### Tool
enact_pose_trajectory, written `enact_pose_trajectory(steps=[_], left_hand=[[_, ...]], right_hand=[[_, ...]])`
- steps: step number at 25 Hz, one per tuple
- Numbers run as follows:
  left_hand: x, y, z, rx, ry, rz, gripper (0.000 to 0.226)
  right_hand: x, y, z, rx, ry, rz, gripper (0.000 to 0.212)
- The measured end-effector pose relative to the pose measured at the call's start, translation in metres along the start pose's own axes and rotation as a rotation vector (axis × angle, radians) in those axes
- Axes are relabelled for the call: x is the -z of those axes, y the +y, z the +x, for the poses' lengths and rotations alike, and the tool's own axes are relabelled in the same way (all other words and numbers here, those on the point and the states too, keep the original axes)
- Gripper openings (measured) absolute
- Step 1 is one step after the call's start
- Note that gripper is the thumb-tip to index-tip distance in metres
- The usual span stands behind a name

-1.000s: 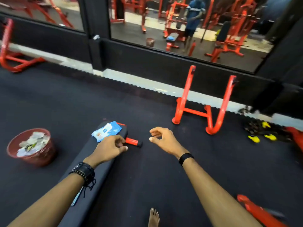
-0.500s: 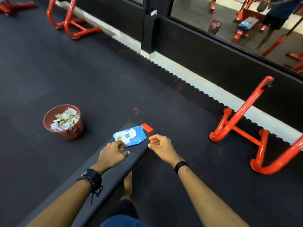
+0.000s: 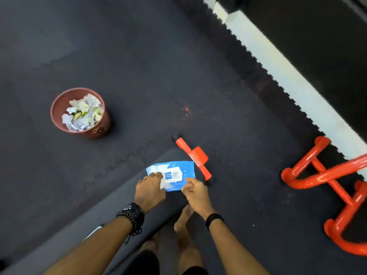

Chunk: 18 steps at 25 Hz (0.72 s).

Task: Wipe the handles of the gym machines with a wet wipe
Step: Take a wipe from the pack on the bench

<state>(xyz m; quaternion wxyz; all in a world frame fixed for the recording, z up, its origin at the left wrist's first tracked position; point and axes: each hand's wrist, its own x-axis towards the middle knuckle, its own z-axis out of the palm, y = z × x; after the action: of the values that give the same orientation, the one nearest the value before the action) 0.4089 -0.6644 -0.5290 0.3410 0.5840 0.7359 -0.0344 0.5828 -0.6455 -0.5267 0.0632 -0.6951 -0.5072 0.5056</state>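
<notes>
A blue wet wipe pack [image 3: 176,169] with a white label flap lies at the far end of a black padded bench [image 3: 95,219]. My left hand [image 3: 150,192] rests on the pack's left side, fingers laid flat across it. My right hand [image 3: 195,192] pinches the pack's near right edge beside the white flap. No loose wipe shows in either hand. The bench's red foot bar [image 3: 193,156] sticks out just beyond the pack.
A red mesh bin [image 3: 59,108] full of crumpled wipes stands on the dark rubber floor to the left. A red tubular rack frame [image 3: 327,179] sits at the right by the white floor strip [image 3: 278,74]. My bare foot [image 3: 184,221] is below the hands.
The view has tilted down and closed in on the bench. Both hands have moved forward onto the pack; before they hovered just short of it.
</notes>
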Motion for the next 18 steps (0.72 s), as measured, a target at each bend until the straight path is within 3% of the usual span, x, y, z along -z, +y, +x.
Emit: enact_pose_trajectory(steps=[5,8,12,15,18], left_hand=[[-0.058,-0.021,0.052,0.013,0.007,0.051,0.075],[-0.087,-0.028,0.062,0.002,0.079,0.050,0.077],[-0.096,-0.028,0.066,0.000,0.234,-0.010,0.063],[-0.098,-0.028,0.065,0.009,0.243,-0.051,0.048],[-0.098,-0.027,0.070,0.188,0.228,-0.248,0.028]], right_hand=[[-0.038,0.030,0.081,-0.059,0.008,-0.133,0.036],[-0.055,0.037,0.099,0.050,0.060,-0.207,0.039],[-0.071,0.033,0.090,0.281,0.045,-0.176,0.047],[-0.077,0.031,0.087,0.417,-0.055,-0.210,0.045],[-0.076,0.039,0.095,0.365,0.081,-0.113,0.024]])
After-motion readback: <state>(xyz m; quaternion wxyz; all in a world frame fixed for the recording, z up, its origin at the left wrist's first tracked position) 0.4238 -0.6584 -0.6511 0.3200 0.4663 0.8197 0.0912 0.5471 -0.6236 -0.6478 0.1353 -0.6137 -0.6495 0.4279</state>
